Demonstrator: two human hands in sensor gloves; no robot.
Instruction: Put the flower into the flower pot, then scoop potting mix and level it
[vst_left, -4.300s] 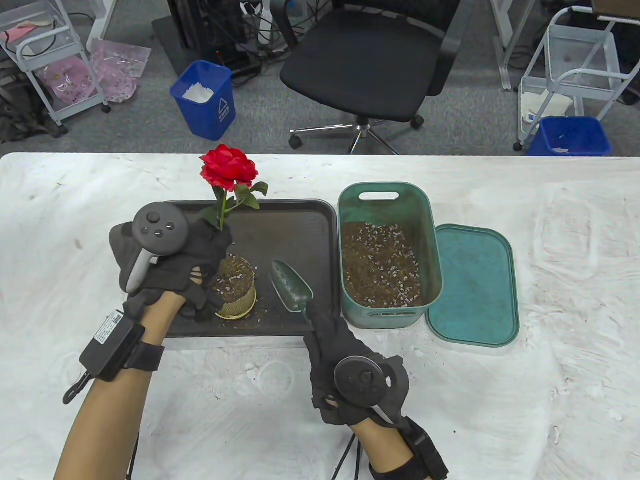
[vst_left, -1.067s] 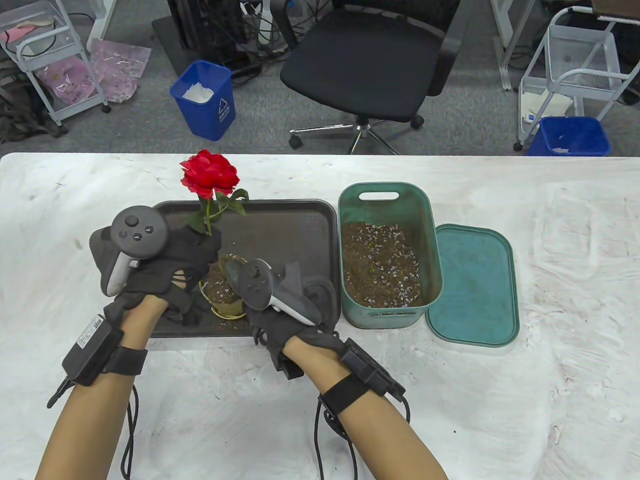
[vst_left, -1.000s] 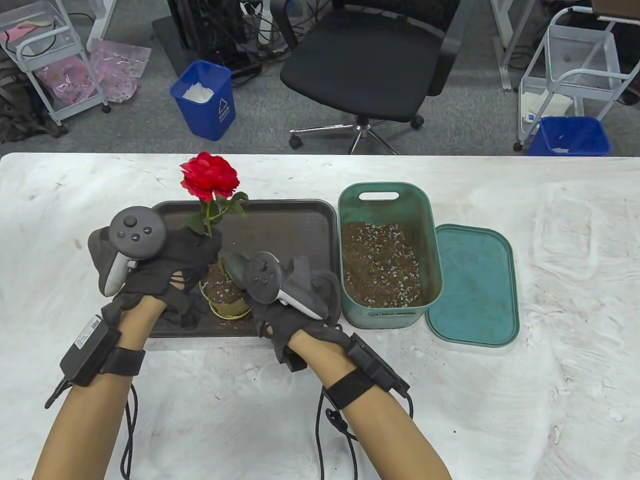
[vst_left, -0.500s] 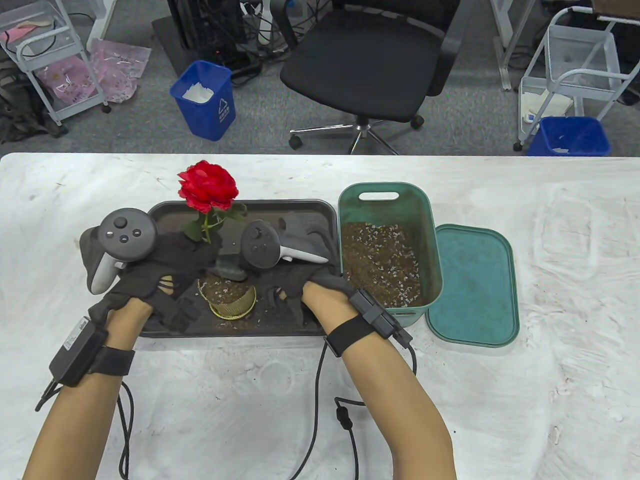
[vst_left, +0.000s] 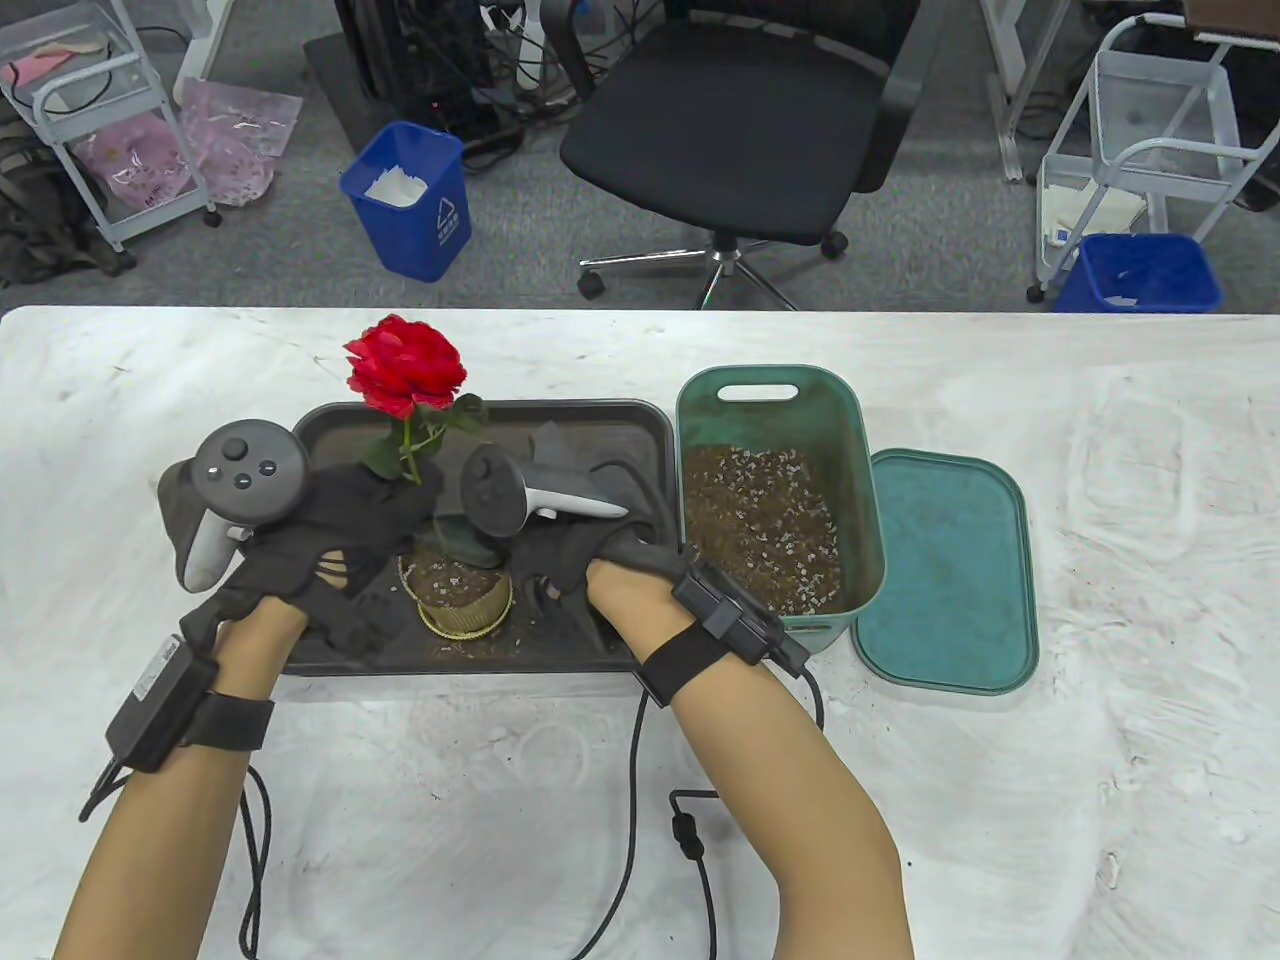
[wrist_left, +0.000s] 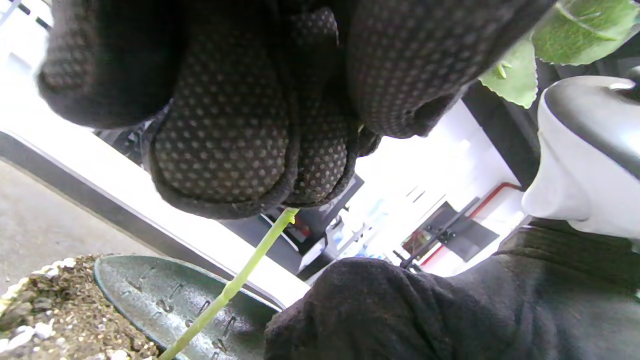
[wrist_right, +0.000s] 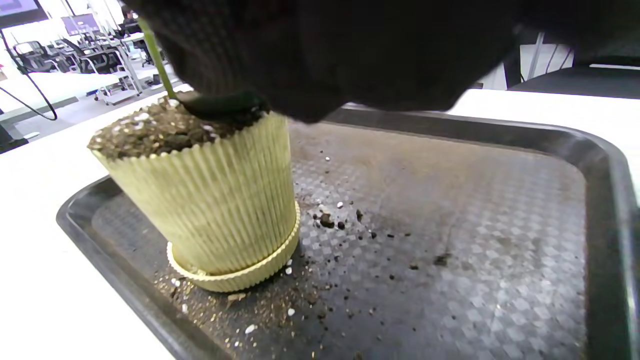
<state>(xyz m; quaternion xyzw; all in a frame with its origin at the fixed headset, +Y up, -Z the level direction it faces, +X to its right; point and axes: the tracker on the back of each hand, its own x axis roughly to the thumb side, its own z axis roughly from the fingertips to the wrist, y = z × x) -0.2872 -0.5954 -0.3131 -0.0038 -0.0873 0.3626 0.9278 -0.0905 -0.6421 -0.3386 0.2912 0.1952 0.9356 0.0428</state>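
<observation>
We are at a white, soil-smudged table (vst_left: 640, 800) with an office chair (vst_left: 735, 110) and blue bins behind it; on it sit a dark tray (vst_left: 590, 440), a green tub of potting mix (vst_left: 765, 530) and the tub's lid (vst_left: 945, 570) just to its right.

Our left hand (vst_left: 330, 530) pinches the stem of the red flower (vst_left: 405, 365), fingers curled tight round it just above the soil. The stem runs nearly upright, leaning a little away from us, down into the ribbed yellow flower pot (wrist_right: 210, 200), which stands on the tray's near left part, filled to the brim. Our right hand (vst_left: 570, 545) is curled round the handle of the green trowel (wrist_left: 165, 300), whose blade lies flat on the soil on the far right side of the pot, touching or nearly touching the stem. So the levelling stroke has to work round that stem, the blade pointing left towards it.

A second ago the right hand lay nearer us, across the pot's right edge; it has since swung to the pot's far side, and the flower has shifted slightly left.
</observation>
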